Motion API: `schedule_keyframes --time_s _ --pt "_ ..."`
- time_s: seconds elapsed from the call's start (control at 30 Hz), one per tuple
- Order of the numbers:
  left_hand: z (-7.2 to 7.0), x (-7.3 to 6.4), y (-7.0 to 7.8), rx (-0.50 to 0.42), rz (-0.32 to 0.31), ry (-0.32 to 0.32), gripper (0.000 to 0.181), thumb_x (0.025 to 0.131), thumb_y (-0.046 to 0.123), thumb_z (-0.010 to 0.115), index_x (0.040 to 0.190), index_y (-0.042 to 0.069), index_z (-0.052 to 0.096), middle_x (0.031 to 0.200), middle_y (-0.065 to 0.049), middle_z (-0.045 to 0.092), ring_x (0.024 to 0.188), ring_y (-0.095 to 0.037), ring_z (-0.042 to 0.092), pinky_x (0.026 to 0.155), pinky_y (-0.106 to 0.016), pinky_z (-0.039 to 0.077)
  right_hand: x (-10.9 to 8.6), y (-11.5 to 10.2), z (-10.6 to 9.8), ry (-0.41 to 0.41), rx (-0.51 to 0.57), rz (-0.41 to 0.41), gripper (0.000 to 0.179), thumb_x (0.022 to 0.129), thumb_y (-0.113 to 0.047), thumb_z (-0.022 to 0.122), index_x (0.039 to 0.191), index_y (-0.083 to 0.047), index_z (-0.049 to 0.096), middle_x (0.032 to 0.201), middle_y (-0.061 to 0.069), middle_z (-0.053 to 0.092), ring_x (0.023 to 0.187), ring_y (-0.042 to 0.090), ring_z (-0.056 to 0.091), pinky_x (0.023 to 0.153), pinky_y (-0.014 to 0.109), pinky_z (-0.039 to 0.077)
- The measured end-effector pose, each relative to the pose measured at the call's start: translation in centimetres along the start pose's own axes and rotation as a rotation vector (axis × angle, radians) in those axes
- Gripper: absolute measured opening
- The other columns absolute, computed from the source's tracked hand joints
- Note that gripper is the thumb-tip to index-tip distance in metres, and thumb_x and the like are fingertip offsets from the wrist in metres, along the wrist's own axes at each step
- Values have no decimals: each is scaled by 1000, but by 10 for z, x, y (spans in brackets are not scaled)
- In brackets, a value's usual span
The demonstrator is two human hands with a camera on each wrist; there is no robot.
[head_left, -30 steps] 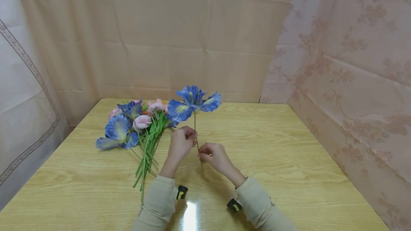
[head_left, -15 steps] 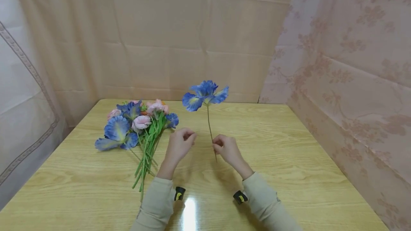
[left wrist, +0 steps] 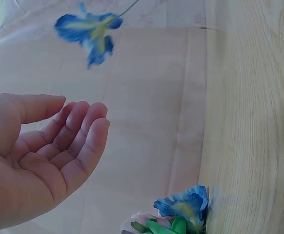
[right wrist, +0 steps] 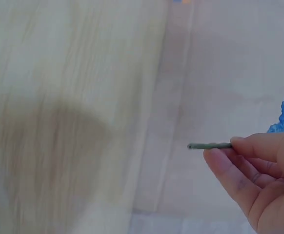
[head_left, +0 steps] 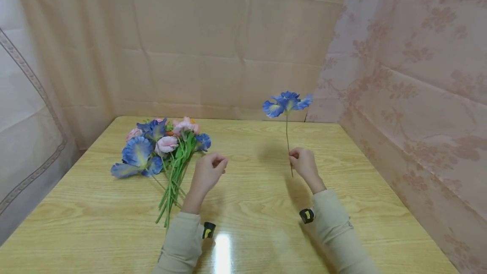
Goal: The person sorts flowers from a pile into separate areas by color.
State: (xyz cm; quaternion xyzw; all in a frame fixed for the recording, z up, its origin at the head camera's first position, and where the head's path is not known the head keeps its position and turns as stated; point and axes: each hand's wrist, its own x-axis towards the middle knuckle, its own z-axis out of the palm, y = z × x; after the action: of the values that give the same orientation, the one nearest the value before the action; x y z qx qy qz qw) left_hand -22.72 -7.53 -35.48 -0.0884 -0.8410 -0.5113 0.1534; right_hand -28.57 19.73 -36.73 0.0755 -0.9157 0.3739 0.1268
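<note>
My right hand (head_left: 304, 165) pinches the thin stem of a blue artificial iris (head_left: 287, 104) between thumb and fingertips. The iris stands upright above the right half of the table, its bloom on top. In the right wrist view a short green stem end (right wrist: 210, 146) sticks out past the fingers, and part of the blue bloom shows behind the hand. Loosely curled and holding nothing, my left hand (left wrist: 49, 151) hovers near the middle of the table. To its left lies a bunch of artificial flowers (head_left: 166, 144), blue irises and pink blooms with green stems toward me.
The wooden table (head_left: 243, 231) carries the bunch on its left part. A beige curtain (head_left: 190, 45) hangs behind the far edge, and a pink floral cloth (head_left: 414, 75) hangs along the right side. A white cloth (head_left: 26, 105) with a patterned band hangs on the left.
The left fingers have let go of the iris stem. My right hand has carried the iris to the right and farther from me. The left hand has drawn back slightly left.
</note>
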Motion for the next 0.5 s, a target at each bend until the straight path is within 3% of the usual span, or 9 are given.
schedule_keyframes --time_s 0.13,0.2,0.3,0.37,0.4,0.5 --pt "-2 -1 0 4 -20 -14 12 86 8 58 88 -3 64 72 -6 61 62 -18 61 54 -28 48 8 22 -11 26 -147 23 9 80 9 54 82 13 61 69 17 60 57 22 55 52 30 48" --pt "-3 -1 0 3 -25 -18 13 86 8 58 88 -3 64 73 -7 61 63 -20 61 54 -28 48 12 31 -15 28 -226 37 12 79 10 53 70 10 59 60 11 55 52 17 48 49 27 42" --pt "-4 -1 -1 -1 -30 -26 12 87 9 58 86 -2 64 74 -10 61 65 -23 62 54 -28 48 18 44 -21 28 -318 44 30 76 12 51 50 0 45 48 1 40 46 12 34 44 23 29" --pt "-5 -1 -1 -4 -31 -30 11 87 9 58 86 -1 64 74 -11 61 65 -23 62 54 -28 48 22 53 -25 26 -358 72 39 75 13 49 46 -8 32 46 -2 30 44 12 27 42 23 23" --pt "-5 -1 -2 -4 -34 -33 11 87 9 58 85 0 64 74 -11 61 65 -22 62 54 -28 48 23 58 -26 24 -384 87 41 74 13 48 47 -10 29 46 -2 28 44 13 26 42 24 23" --pt "-5 -2 -2 6 -28 -36 11 87 8 58 84 0 64 71 -9 61 62 -19 60 52 -27 46 26 74 -31 29 -450 129 35 74 13 47 47 -6 37 48 5 40 46 18 39 41 30 35"
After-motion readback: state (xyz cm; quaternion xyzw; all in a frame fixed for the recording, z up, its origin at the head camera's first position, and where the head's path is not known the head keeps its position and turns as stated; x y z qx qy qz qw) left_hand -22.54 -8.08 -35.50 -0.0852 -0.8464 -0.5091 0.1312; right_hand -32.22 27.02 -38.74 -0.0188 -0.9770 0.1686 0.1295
